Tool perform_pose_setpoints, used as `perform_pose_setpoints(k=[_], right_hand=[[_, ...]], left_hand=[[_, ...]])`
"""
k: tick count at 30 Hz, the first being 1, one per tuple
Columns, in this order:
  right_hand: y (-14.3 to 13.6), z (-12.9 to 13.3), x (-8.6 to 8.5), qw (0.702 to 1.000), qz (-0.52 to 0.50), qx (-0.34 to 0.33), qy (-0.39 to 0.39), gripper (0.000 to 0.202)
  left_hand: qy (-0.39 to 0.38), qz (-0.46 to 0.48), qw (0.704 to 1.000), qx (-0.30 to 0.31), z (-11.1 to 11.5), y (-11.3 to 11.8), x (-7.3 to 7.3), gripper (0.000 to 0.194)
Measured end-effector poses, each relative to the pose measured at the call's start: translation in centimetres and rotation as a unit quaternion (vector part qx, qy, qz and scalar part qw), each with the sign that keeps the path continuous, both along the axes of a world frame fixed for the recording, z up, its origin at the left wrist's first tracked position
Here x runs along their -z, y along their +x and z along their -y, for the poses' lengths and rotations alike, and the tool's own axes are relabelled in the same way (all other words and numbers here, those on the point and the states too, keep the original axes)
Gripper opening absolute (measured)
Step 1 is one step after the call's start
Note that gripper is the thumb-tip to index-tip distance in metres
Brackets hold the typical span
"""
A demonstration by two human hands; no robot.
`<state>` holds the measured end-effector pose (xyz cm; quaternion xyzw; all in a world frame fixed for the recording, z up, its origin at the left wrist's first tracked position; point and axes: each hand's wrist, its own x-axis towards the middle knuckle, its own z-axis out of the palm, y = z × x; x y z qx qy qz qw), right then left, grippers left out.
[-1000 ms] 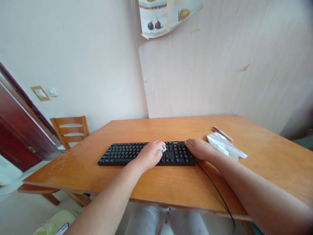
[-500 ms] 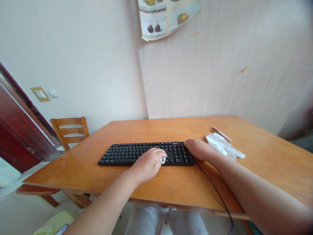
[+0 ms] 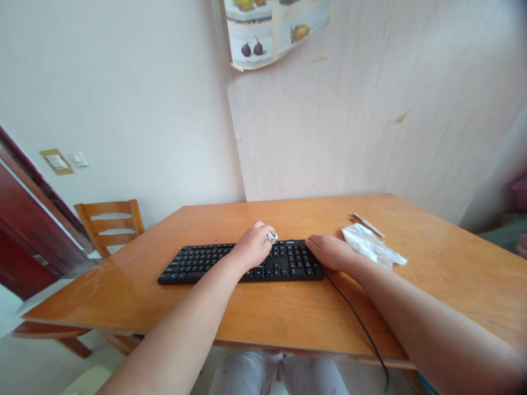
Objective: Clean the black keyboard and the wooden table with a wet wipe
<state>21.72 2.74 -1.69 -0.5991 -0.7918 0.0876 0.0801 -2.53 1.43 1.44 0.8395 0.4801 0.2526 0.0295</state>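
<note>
A black full-size keyboard (image 3: 189, 263) lies flat on the wooden table, its long side facing me. My left hand (image 3: 256, 244) is over the keyboard's back edge, right of its middle, with the fingers closed around a small crumpled white tissue (image 3: 272, 237). At the keyboard's right end, my right hand (image 3: 329, 251) grips the short side, its fingertips near the back corner. From under that hand a black cable (image 3: 362, 323) runs forward and drops over the table's front edge. My left hand and forearm hide part of the keys.
Right of the keyboard lies a crumpled white plastic bag or sheet (image 3: 370, 245), with a slim white pen-like item (image 3: 369, 225) behind it. A wooden chair (image 3: 109, 222) stands at the table's left. The wall closes off the table's (image 3: 284, 315) far edge.
My left hand with the tissue has moved away from me, from the keyboard's front part to its back edge. My right hand keeps its place on the right end. The view has shifted slightly.
</note>
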Motion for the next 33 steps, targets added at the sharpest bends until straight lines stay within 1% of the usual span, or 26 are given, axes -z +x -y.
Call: perform_pose_setpoints(k=[2, 5, 11, 18, 21, 24, 26, 28, 30, 33], right_hand=[[0.0, 0.0, 0.0, 1.000, -0.001, -0.001, -0.001, 0.053], [0.0, -0.1, 0.1, 1.000, -0.002, 0.001, -0.003, 0.053], [0.0, -0.2, 0.2, 1.000, -0.002, 0.001, -0.005, 0.053], [0.0, -0.1, 0.0, 1.000, 0.000, 0.001, -0.004, 0.052], [0.0, 0.0, 0.0, 1.000, 0.000, 0.001, -0.005, 0.053], [0.0, 0.0, 0.0, 1.000, 0.000, 0.000, -0.003, 0.054], [0.0, 0.0, 0.0, 1.000, -0.001, -0.001, -0.002, 0.054], [0.0, 0.1, 0.0, 1.000, -0.002, -0.001, -0.002, 0.054], [0.0, 0.0, 0.0, 1.000, -0.003, 0.000, -0.002, 0.054], [0.0, 0.0, 0.0, 1.000, -0.002, 0.000, -0.003, 0.054]], left_hand=[[-0.020, -0.025, 0.999, 0.011, -0.1, 0.1, 0.5, 0.026], [-0.029, -0.032, 0.999, 0.027, 0.5, 0.1, 0.8, 0.027], [-0.029, -0.045, 0.996, 0.068, 2.9, -0.4, 0.7, 0.030], [-0.031, -0.037, 0.995, 0.093, 5.9, -0.8, 1.0, 0.035], [-0.037, -0.030, 0.994, 0.102, 7.0, -0.9, 0.8, 0.037], [-0.070, -0.014, 0.991, 0.114, 7.8, -1.1, 0.2, 0.034], [-0.090, 0.013, 0.989, 0.115, 7.9, -1.3, -0.4, 0.030], [-0.089, 0.045, 0.990, 0.099, 7.4, -1.3, -1.0, 0.028], [-0.067, 0.066, 0.993, 0.072, 6.4, -1.1, -1.4, 0.029], [-0.028, 0.063, 0.997, 0.038, 4.1, -0.2, -1.6, 0.029]])
